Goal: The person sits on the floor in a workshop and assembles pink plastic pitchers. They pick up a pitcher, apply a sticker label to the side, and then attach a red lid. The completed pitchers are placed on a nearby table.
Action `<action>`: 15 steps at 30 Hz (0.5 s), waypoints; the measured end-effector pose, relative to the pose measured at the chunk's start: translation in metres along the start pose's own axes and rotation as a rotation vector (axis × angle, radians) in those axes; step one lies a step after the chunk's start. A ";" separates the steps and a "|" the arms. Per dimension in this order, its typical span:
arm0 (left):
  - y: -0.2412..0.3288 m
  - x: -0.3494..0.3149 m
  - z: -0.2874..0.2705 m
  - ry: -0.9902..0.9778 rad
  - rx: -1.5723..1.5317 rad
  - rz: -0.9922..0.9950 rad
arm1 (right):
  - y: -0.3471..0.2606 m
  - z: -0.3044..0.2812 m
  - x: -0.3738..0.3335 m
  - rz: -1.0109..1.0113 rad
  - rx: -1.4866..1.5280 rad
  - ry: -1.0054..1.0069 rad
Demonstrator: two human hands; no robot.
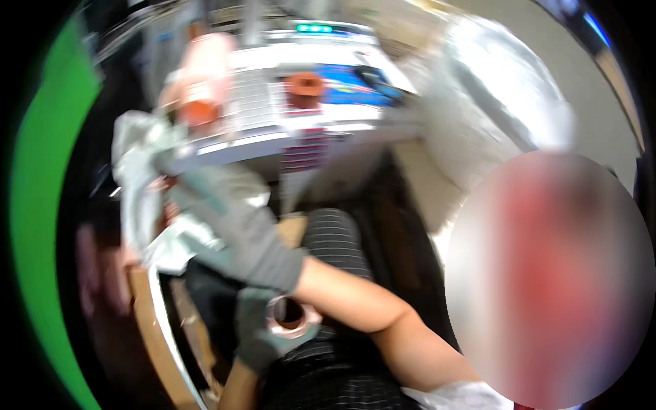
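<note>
My left hand, in a grey glove, is closed around a hollow, copper-pink ring-shaped piece low in the view, above my lap. Its dark round opening faces up. My right arm crosses over from the lower right. Its grey-gloved hand reaches left to a crumpled pale plastic bag. The fingers of this hand are smeared by motion and partly lost against the bag, so their grip cannot be made out. Some copper-coloured material shows in the bag's folds.
A white worktable ahead bears a pink cylinder with an orange end, an orange ring and a blue sheet. A lit green display is behind. A big white bag stands right; a cardboard box lies lower left.
</note>
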State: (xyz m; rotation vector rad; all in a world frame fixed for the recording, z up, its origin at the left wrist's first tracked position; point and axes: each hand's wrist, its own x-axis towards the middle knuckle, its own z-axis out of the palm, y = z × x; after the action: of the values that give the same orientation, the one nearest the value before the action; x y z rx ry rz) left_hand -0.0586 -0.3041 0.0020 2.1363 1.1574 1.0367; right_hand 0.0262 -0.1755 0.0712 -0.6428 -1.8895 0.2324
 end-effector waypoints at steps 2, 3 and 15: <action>0.007 0.006 -0.012 -0.005 0.016 0.003 | 0.007 -0.016 -0.031 0.132 0.096 -0.063; 0.007 0.008 -0.009 0.023 0.023 0.013 | 0.018 -0.038 -0.056 0.139 0.023 -0.073; -0.016 0.000 0.020 0.013 -0.107 0.024 | 0.084 -0.349 -0.290 1.099 -1.095 0.254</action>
State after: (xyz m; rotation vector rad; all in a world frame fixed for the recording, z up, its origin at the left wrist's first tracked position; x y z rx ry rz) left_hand -0.0503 -0.2971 -0.0217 2.0670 1.0605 1.1000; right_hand 0.4497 -0.3073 -0.0563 -2.2930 -1.1053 -0.2340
